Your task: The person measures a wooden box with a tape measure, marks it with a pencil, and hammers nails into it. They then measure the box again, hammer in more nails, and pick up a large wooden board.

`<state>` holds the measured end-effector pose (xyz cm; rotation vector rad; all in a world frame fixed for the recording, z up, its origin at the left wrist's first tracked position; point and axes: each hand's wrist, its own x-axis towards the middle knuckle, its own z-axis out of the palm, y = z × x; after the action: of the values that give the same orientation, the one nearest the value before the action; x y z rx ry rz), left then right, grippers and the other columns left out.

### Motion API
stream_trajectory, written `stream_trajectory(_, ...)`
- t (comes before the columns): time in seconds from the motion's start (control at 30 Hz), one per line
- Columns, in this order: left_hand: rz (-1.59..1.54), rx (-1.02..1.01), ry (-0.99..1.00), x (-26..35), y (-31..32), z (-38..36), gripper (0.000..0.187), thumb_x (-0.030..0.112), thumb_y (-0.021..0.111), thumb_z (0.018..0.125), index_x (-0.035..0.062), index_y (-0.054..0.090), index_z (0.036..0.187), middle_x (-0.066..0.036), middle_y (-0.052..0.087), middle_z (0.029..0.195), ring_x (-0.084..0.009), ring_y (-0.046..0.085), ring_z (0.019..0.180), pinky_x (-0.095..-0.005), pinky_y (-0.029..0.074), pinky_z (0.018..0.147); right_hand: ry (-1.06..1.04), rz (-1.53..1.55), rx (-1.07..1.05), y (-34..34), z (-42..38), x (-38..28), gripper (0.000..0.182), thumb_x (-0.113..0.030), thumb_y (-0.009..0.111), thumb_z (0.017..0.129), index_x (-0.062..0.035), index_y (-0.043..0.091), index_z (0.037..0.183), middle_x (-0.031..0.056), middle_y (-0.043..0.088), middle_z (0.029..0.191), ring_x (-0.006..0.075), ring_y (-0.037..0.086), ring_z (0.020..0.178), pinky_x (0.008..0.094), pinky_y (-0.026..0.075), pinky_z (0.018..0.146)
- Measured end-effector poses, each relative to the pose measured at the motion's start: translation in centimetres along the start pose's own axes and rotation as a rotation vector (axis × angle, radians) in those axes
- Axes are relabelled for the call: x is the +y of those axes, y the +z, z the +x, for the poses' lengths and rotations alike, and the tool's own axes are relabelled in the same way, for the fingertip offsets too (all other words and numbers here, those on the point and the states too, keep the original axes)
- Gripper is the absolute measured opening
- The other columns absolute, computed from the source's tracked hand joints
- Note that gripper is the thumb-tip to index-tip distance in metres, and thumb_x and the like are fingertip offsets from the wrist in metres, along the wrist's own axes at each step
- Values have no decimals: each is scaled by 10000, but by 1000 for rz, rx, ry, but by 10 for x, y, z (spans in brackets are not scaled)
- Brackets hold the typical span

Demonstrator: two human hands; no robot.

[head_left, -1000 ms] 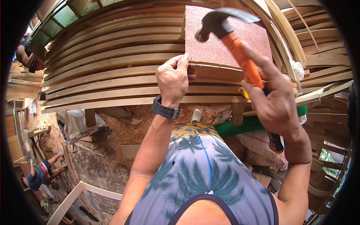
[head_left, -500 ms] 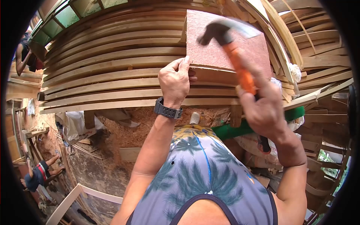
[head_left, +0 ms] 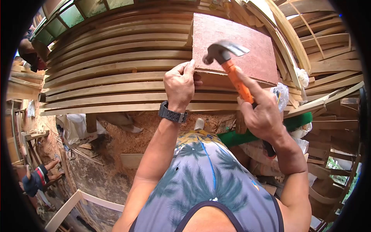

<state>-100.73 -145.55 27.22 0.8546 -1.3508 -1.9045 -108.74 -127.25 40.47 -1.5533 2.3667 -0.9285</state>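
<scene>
My right hand [head_left: 264, 112] is wrapped round the orange handle of a claw hammer [head_left: 240, 83]. The hammer's dark head is over the near part of a reddish plywood panel [head_left: 235, 46], its claw pointing right. That panel forms the top of a box-like wooden piece, with a side board [head_left: 216, 79] showing below its near edge. At the panel's near left corner, my left hand [head_left: 179, 83] pinches the edge, thumb on top and fingers curled beneath. Whether a nail sits at that corner is too small to tell.
Long wooden slats [head_left: 119, 73] lie side by side under the plywood piece. Stacked boards [head_left: 336, 50] fill the right. Below are sawdust [head_left: 143, 141], a green tube-like object [head_left: 266, 129] and a white sack [head_left: 77, 131]. Another person [head_left: 38, 179] is at lower left, with another at upper left.
The hammer and my right hand have come down and slightly left, nearer the panel's near edge, and the hammer's head is less blurred. My left hand stays at the corner.
</scene>
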Motion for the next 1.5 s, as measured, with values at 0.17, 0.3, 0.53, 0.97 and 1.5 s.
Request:
stream_trajectory(0.17,-37,-12,-21,-2,-1,4,267,207,670,1004,-50,729,1045,-115,713,740,-171,693,584,-292,598,518,-111,99,126,17,-5,6,597,41,577,871,-14,514,1462,264,703,978,262,661,670,358,519,676)
stream_trajectory(0.3,-53,-21,-72,-1,-4,3,270,213,674,1001,-47,727,1046,-118,713,736,-177,691,574,-296,596,507,74,51,-67,-1,3,-3,666,69,492,791,-40,535,1446,311,686,1077,439,699,875,430,553,823)
stream_trajectory(0.53,-98,-34,-66,-4,-4,3,279,225,675,1000,-46,726,1047,-121,710,732,-174,683,564,-301,597,499,27,-53,-108,11,-2,2,671,37,505,810,-79,524,1471,288,696,1041,415,694,837,459,544,769)
stream_trajectory(0.97,-126,-62,-140,4,-8,5,284,234,666,1006,-44,724,1028,-121,714,749,-179,686,568,-307,597,510,-3,-57,-33,1,-2,-16,680,52,502,805,-65,511,1475,274,660,960,420,676,826,471,536,778)
stream_trajectory(1.5,386,-16,276,15,-22,-2,344,280,672,1011,-28,663,1164,-33,627,747,-121,601,668,-291,508,597,194,-128,451,-29,-53,1,593,14,621,865,-53,555,1450,167,747,998,136,669,806,280,538,773)
